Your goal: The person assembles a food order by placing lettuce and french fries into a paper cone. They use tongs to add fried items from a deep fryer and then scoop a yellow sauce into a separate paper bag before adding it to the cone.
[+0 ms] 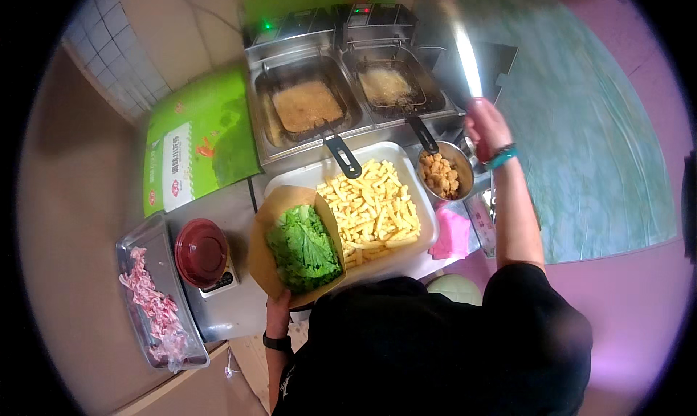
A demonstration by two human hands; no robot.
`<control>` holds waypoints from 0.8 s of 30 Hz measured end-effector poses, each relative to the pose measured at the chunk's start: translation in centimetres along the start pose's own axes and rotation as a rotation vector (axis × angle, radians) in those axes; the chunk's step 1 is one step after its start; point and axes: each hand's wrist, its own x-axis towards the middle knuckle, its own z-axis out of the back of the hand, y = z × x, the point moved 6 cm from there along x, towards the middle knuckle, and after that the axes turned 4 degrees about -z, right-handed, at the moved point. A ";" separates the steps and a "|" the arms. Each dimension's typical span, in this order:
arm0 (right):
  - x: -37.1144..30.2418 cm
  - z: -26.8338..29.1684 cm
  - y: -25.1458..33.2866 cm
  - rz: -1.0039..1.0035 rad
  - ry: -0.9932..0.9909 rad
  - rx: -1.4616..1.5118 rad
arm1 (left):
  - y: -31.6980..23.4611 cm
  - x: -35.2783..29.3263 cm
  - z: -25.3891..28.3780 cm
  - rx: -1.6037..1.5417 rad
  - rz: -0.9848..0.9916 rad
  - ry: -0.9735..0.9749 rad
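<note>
My left hand [278,316] is closed on the near edge of a brown paper food box [263,231]. Green leaf lettuce [305,249] fills the box, which overlaps the left part of a white tray [430,216] of cut french fries [377,209]. My right hand [488,129] is raised at the right, its fingers wrapped round a long, shiny, blade-like metal tool [466,56]. The tool points away from me; its far end is blurred, and a reddish part shows below the hand. Near this hand stands a metal pot [466,170] holding fried brown pieces [438,175].
Behind the tray, a double deep fryer [255,111] has two baskets with black handles [343,155] reaching toward me. At the left are a green carton [236,118], a dark red lidded bowl [200,253] and a metal tray [196,336] of raw pink meat. A pink cloth [451,233] lies right.
</note>
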 end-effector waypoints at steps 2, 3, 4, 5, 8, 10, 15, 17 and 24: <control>-1.4 5.0 0.4 0.025 -0.160 0.012 | -0.6 -0.1 -0.4 -0.036 0.015 0.028; -2.2 6.8 0.7 0.057 -0.210 0.056 | -0.9 -0.2 -0.4 -0.008 0.038 0.035; -3.0 9.1 0.8 0.048 -0.297 -0.015 | -0.9 -0.1 -0.4 0.020 0.061 0.045; -3.9 11.2 0.5 0.011 -0.363 -0.030 | -1.0 -0.1 -0.3 0.022 0.050 0.056; -6.2 16.8 -1.5 -0.102 -0.501 -0.133 | -1.3 -0.2 -0.3 0.008 0.033 0.058; -7.4 20.1 -4.2 -0.212 -0.606 -0.236 | -2.2 -0.5 -0.6 -0.027 0.051 0.028; -9.5 23.1 -8.5 -0.607 -0.624 -0.608 | -3.0 -0.5 -0.8 0.036 0.091 0.017; -8.5 24.0 -9.8 -0.661 -0.539 -0.771 | -2.5 -0.2 -0.5 0.041 0.088 0.032; -2.2 24.1 -11.3 -0.670 -0.292 -1.311 | -2.5 -0.2 -0.5 0.017 0.077 0.028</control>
